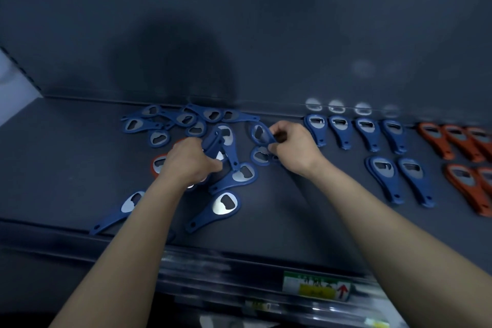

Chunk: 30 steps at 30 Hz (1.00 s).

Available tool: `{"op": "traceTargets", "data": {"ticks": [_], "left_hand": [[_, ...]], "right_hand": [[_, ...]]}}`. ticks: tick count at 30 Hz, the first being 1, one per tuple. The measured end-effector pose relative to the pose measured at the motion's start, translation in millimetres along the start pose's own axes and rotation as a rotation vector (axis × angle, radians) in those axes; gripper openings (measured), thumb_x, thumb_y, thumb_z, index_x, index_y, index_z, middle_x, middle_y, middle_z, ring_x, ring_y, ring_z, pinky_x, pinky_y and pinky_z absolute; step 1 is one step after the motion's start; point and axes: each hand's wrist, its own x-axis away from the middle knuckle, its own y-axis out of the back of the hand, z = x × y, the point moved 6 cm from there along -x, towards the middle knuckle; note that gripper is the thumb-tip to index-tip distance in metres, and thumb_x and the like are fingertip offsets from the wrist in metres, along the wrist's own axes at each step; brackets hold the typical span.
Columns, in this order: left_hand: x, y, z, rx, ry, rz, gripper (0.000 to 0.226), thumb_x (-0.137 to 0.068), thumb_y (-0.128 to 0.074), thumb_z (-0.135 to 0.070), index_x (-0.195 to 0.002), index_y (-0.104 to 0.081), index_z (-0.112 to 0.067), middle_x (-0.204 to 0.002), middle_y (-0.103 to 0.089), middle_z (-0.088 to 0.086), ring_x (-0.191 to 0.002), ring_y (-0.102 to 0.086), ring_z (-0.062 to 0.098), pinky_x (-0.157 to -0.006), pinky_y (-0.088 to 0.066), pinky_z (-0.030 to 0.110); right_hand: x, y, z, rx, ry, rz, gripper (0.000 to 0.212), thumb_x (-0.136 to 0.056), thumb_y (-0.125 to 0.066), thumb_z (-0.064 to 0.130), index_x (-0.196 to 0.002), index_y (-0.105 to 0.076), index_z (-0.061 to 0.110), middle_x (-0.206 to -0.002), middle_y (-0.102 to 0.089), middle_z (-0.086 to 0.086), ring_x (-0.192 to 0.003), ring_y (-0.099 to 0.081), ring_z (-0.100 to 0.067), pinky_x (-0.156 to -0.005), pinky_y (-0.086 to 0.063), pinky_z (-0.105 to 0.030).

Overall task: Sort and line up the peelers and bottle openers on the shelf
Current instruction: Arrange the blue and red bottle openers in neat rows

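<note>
Shelf-edge label [316,286]: red up-arrow, yellow patch; characters blurred, unreadable.

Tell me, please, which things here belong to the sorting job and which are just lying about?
Part of the job: loose blue openers, lined-up blue openers, orange openers, left hand and right hand, each gripping one.
Just there: price label.

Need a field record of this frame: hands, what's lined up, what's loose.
left hand: grips a blue plastic bottle opener with metal insert
right hand: pinches a second blue opener
loose pile: blue openers scattered left and centre on the dark shelf
stray orange opener: partly under the left hand
lined-up blue openers: right of the hands, four behind, two in front
lined-up orange openers: far right, cut off by the frame edge
peelers: none identifiable
</note>
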Motion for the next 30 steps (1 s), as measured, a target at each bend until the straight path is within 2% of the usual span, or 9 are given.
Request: {"op": "traceTargets", "data": {"ticks": [2, 6, 9, 11, 14, 17, 20, 25, 30], "left_hand": [[-1, 4, 4, 0.118, -0.022, -0.009, 0.018, -0.074, -0.069, -0.022, -0.086, -0.060, -0.012, -0.073, -0.060, 0.003, -0.066, -0.057, 0.021, -0.055, -0.042, 0.027], [-5, 12, 21, 0.340, 0.010, -0.102, 0.020, -0.079, -0.071, -0.023, -0.091, -0.061, -0.010, -0.084, -0.065, 0.008, -0.079, -0.063, 0.027, -0.073, -0.053, 0.040], [-6, 23, 34, 0.434, 0.067, -0.226, 0.022, -0.078, -0.070, -0.022, -0.087, -0.061, -0.004, -0.077, -0.064, 0.009, -0.074, -0.064, 0.029, -0.063, -0.052, 0.038], [-4, 28, 34, 0.516, 0.078, -0.281, 0.018, -0.075, -0.070, -0.022, -0.081, -0.059, -0.009, -0.072, -0.062, 0.006, -0.067, -0.062, 0.025, -0.055, -0.050, 0.034], [0, 20, 10, 0.699, 0.027, -0.168, 0.011, -0.075, -0.069, -0.018, -0.077, -0.058, -0.017, -0.069, -0.060, 0.003, -0.051, -0.059, 0.012, -0.039, -0.044, 0.024], [4, -1, -27, 0.770, -0.057, -0.015, 0.011, -0.076, -0.070, -0.015, -0.076, -0.060, -0.016, -0.067, -0.062, 0.005, -0.052, -0.056, 0.018, -0.040, -0.041, 0.024], [13, -30, -61, 0.825, -0.112, 0.190, 0.013, -0.074, -0.076, -0.021, -0.074, -0.064, -0.017, -0.055, -0.058, -0.003, -0.043, -0.050, 0.010, -0.038, -0.035, 0.021], [23, -66, -92, 0.791, -0.081, 0.339, 0.013, -0.069, -0.078, -0.014, -0.078, -0.069, -0.015, -0.059, -0.064, -0.003, -0.046, -0.056, 0.010, -0.039, -0.039, 0.017], [24, -82, -105, 0.680, -0.088, 0.399, 0.017, -0.068, -0.077, -0.006, -0.074, -0.064, -0.014, -0.057, -0.064, -0.002, -0.041, -0.056, 0.007, -0.035, -0.038, 0.014]], "right_hand": [[2, -2, 1, -0.130, -0.013, 0.010, 0.021, -0.081, -0.058, -0.004, -0.077, -0.060, 0.017, -0.073, -0.062, 0.004, -0.063, -0.056, -0.008, -0.055, -0.047, -0.014], [5, -6, 2, -0.416, -0.083, 0.039, 0.023, -0.086, -0.054, -0.007, -0.084, -0.061, 0.015, -0.078, -0.063, 0.000, -0.069, -0.058, -0.013, -0.065, -0.050, -0.024], [7, -6, 6, -0.590, -0.119, 0.044, 0.021, -0.091, -0.049, -0.007, -0.089, -0.059, 0.011, -0.082, -0.062, -0.002, -0.066, -0.061, -0.011, -0.065, -0.053, -0.024], [9, -4, 9, -0.653, -0.123, 0.049, 0.020, -0.092, -0.047, -0.008, -0.094, -0.057, 0.009, -0.082, -0.062, -0.003, -0.063, -0.061, -0.012, -0.069, -0.054, -0.029], [14, 5, 9, -0.595, -0.144, 0.019, 0.017, -0.091, -0.050, -0.006, -0.098, -0.053, 0.009, -0.086, -0.060, -0.006, -0.060, -0.061, -0.013, -0.065, -0.054, -0.028], [23, 19, 5, -0.519, -0.168, -0.030, 0.012, -0.089, -0.054, -0.005, -0.095, -0.054, 0.006, -0.089, -0.062, -0.014, -0.057, -0.060, -0.014, -0.051, -0.049, -0.017], [38, 35, -3, -0.480, -0.162, -0.083, 0.011, -0.087, -0.054, -0.005, -0.095, -0.054, 0.003, -0.077, -0.063, -0.014, -0.055, -0.057, -0.015, -0.047, -0.046, -0.015], [65, 51, -23, -0.414, -0.183, -0.103, 0.016, -0.087, -0.057, -0.002, -0.103, -0.057, 0.002, -0.083, -0.065, -0.010, -0.060, -0.058, -0.010, -0.054, -0.046, -0.013], [86, 64, -49, -0.280, -0.243, -0.098, 0.042, -0.076, -0.054, -0.016, -0.103, -0.056, 0.016, -0.100, -0.059, 0.002, -0.092, -0.056, -0.007, -0.068, -0.049, -0.015]]}}
